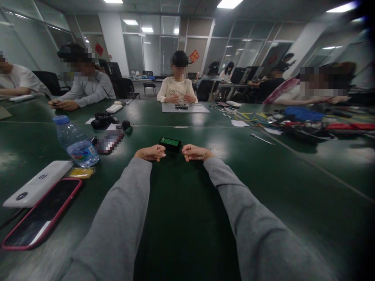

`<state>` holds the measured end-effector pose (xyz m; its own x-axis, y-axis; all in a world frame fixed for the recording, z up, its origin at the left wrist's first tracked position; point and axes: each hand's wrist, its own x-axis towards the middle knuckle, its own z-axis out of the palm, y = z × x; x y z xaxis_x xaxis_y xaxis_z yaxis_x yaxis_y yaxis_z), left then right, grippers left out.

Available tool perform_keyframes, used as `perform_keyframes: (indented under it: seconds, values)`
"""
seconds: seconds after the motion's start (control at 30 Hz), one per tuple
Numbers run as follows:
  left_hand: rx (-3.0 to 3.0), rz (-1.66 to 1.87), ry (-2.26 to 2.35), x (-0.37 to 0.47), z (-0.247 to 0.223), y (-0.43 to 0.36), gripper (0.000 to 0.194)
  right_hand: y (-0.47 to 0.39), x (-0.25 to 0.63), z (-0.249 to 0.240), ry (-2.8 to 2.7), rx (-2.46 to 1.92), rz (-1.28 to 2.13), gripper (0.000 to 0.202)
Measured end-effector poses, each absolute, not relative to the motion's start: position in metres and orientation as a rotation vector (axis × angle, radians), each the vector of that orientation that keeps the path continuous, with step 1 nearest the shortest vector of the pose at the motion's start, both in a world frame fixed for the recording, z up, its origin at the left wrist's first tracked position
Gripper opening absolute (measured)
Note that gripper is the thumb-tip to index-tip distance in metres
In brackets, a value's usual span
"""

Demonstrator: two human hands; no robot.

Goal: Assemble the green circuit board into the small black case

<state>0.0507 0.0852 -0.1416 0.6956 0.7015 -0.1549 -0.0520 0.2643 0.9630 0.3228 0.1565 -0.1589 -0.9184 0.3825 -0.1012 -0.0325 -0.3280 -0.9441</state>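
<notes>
The fingers of the left hand and right hand are curled inward and pressed together in loose fists, with the two hands kept apart and turned toward each other; whether anything small is enclosed in either cannot be told at this size. Between the hands and slightly beyond them, a green circuit board is held in a black case, which is laid on the dark green table. To the left, a red-edged device is seen beyond a clear bottle with a blue cap, which is stood upright near a yellow packet. Nearer the camera, a white rectangular device is placed alongside a phone in a pinkish-red case. To the right, a metal wrench is laid apart from the hands, and a heap of tangled cables is spread beyond it. Across the table, a light mat is set before a seated person, and more people are seated on both sides.
</notes>
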Motion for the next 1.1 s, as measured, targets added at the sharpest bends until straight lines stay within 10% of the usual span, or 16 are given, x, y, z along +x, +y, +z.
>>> perform_keyframes:
  seconds: [0.53, 0.83, 1.1]
  values:
    - [1.176, 0.657, 0.739, 0.06, -0.135, 0.078, 0.053, 0.153, 0.322, -0.156, -1.632, -0.448, 2.339, 0.031]
    - [0.995, 1.526, 1.061, 0.056, -0.142, 0.101, 0.035, 0.15, 0.322, -0.155, -1.612, -0.425, 2.348, 0.031]
    - [1.272, 1.559, 1.362, 0.064, -0.152, 0.111, 0.045, 0.147, 0.295, -0.154, -1.088, -0.625, 1.86, 0.027]
